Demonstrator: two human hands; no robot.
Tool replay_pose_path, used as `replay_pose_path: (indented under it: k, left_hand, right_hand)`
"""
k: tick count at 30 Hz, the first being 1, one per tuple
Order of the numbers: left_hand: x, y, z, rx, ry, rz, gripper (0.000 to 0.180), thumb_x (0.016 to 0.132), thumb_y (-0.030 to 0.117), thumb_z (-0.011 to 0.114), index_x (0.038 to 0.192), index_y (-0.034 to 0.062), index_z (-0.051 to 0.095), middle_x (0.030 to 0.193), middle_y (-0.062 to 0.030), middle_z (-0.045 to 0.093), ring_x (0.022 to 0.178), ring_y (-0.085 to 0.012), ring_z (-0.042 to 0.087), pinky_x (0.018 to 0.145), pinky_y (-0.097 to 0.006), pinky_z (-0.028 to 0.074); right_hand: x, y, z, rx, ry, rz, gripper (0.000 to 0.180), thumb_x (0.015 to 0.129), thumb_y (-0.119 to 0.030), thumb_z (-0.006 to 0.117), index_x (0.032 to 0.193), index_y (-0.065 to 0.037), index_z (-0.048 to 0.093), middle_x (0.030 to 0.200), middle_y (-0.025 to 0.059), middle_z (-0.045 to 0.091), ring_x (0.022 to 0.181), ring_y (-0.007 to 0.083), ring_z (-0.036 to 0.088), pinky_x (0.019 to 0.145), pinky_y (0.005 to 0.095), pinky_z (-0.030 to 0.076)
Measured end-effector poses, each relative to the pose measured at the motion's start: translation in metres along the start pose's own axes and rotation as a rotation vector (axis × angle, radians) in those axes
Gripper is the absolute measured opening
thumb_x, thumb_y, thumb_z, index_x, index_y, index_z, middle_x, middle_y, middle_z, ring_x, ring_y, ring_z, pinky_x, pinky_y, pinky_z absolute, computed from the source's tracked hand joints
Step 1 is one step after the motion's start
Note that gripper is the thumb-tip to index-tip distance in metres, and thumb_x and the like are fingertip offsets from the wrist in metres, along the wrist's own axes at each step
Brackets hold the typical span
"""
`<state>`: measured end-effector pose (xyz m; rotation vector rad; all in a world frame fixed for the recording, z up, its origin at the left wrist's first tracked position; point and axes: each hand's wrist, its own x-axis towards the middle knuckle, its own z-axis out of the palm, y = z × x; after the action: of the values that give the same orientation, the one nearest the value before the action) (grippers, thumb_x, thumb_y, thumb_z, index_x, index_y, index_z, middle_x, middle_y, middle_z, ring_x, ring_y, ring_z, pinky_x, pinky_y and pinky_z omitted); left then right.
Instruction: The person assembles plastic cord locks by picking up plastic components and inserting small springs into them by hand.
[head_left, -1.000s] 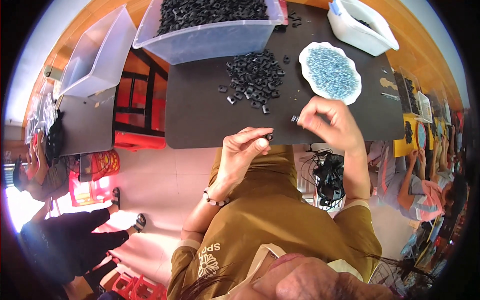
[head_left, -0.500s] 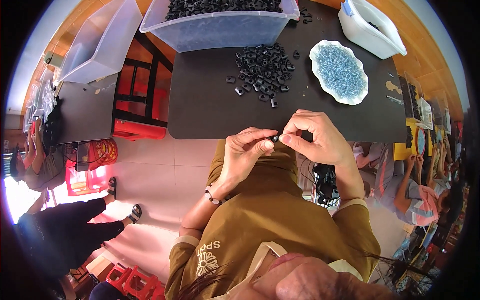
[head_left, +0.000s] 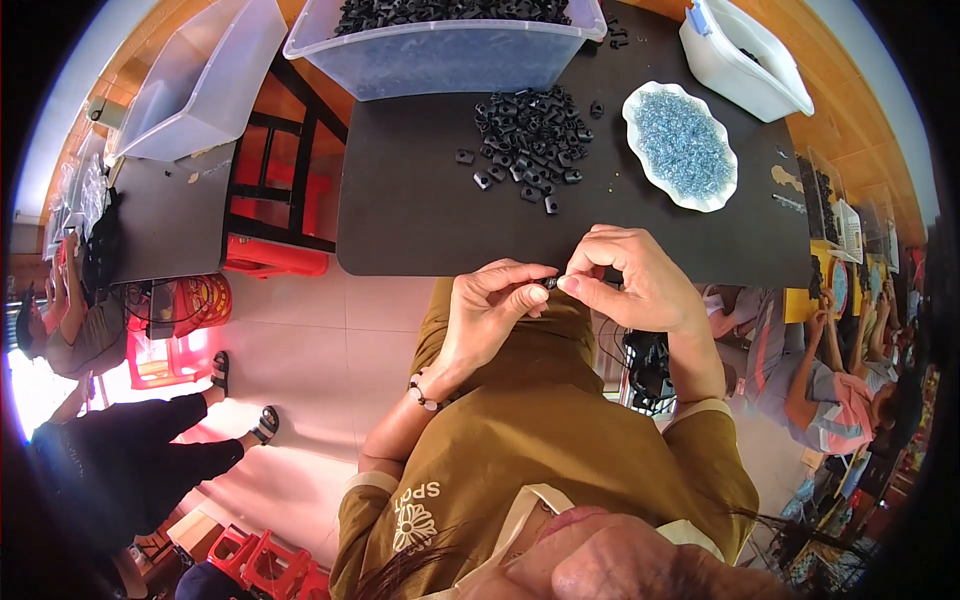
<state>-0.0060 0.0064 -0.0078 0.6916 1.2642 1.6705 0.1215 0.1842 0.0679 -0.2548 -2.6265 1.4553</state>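
Observation:
Between thumb and fingers, my left hand (head_left: 497, 303) pinches a small black plastic part (head_left: 546, 282) just in front of the table's near edge. My right hand (head_left: 632, 280) meets it from the other side, thumb and forefinger pressed together at the part's end; whatever tiny piece they hold is hidden. Beyond my hands lies a loose heap of similar black plastic parts (head_left: 532, 140) on the dark table (head_left: 420, 215). To its right, a white scalloped dish (head_left: 712, 200) is filled with small clear bluish pieces (head_left: 682, 142).
A large clear bin (head_left: 440, 65) of black parts stands at the back, a white tub (head_left: 745, 65) at the far right. Left is another table (head_left: 185, 220) with an empty-looking clear bin (head_left: 205, 85). Other people (head_left: 130, 470) stand or work at both sides.
Both hands stay together at the black part, with the right fingers shifting very slightly at its end. The heap and dish are unchanged; the view has moved a little.

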Motion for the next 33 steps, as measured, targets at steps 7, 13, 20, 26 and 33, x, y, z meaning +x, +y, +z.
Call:
replay_pose_path:
  k: [7,13,20,26,33]
  left_hand:
    - [-0.003,0.002,0.000,0.060,0.000,0.013,0.027,0.093,0.014,0.075,0.115,-0.0015,0.074,0.098,-0.0062,0.068,0.077,-0.0080,0.063,0.070,-0.022,0.056]
    - [-0.004,0.001,-0.002,0.023,0.005,-0.005,0.027,0.092,0.015,0.076,0.114,-0.0012,0.074,0.098,-0.0061,0.068,0.077,-0.0084,0.064,0.071,-0.023,0.057]
    - [-0.006,0.003,-0.003,0.043,0.016,0.005,0.027,0.092,0.015,0.076,0.114,-0.0010,0.074,0.099,-0.0064,0.069,0.078,-0.0087,0.065,0.070,-0.023,0.058]
    - [-0.006,0.002,-0.002,0.059,0.028,0.034,0.027,0.090,0.012,0.078,0.114,-0.0009,0.074,0.099,-0.0066,0.069,0.079,-0.0087,0.065,0.071,-0.022,0.058]
    - [-0.006,0.003,0.001,0.105,0.038,0.056,0.025,0.090,0.009,0.077,0.112,-0.0016,0.074,0.099,-0.0068,0.069,0.079,-0.0089,0.065,0.071,-0.022,0.058]
  right_hand:
    - [0.001,0.000,0.000,-0.018,-0.036,-0.024,0.019,0.089,-0.015,0.070,0.077,-0.002,0.063,0.068,0.0098,0.061,0.066,0.0262,0.056,0.066,0.0370,0.046]
    - [0.003,-0.001,0.000,-0.019,-0.049,-0.025,0.016,0.087,-0.011,0.070,0.077,-0.002,0.062,0.069,0.0079,0.061,0.066,0.0238,0.055,0.065,0.0356,0.045]
    - [0.005,-0.001,0.002,-0.031,-0.063,-0.064,0.019,0.089,-0.014,0.070,0.077,-0.002,0.063,0.070,0.0091,0.063,0.066,0.0248,0.056,0.060,0.0362,0.045]
    - [0.002,-0.002,0.004,-0.042,-0.061,-0.008,0.019,0.089,-0.015,0.070,0.077,-0.002,0.064,0.071,0.0091,0.064,0.068,0.0254,0.058,0.063,0.0371,0.046]
    - [0.003,0.000,0.013,-0.100,-0.026,-0.012,0.020,0.089,-0.017,0.073,0.079,-0.002,0.064,0.073,0.0086,0.065,0.070,0.0257,0.059,0.061,0.0377,0.047]
